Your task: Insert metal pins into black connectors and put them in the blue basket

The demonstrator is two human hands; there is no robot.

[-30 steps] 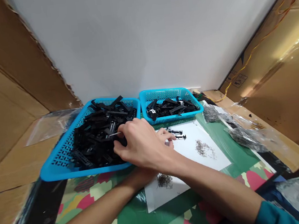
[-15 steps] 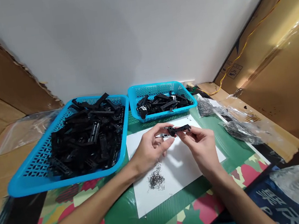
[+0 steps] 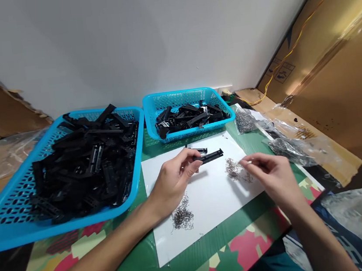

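My left hand (image 3: pixel 176 175) grips one end of a long, narrow black plastic part (image 3: pixel 212 156), held slightly tilted above the white sheet (image 3: pixel 209 202). Just behind it lies another black part (image 3: pixel 202 150), partly covered by my fingers. My right hand (image 3: pixel 271 175) is at the right edge of a loose pile of small bent metal wires (image 3: pixel 233 168), thumb and forefinger pinched together. Whether a wire is between those fingertips is too small to make out. Nearer to me, below my left wrist, sits a second, darker pile of bent wires (image 3: pixel 182 216).
A large blue basket (image 3: pixel 140 167) heaped with black parts stands at left. A smaller blue basket (image 3: pixel 193 131) with similar parts is at the back. Clear bags of metal pieces (image 3: pixel 288 151) lie on the right. Cardboard (image 3: pixel 343 85) and a wall enclose the table.
My right hand has let go of the black part and moved right and down to the wire pile. My left hand still holds the part. The view has shifted slightly.
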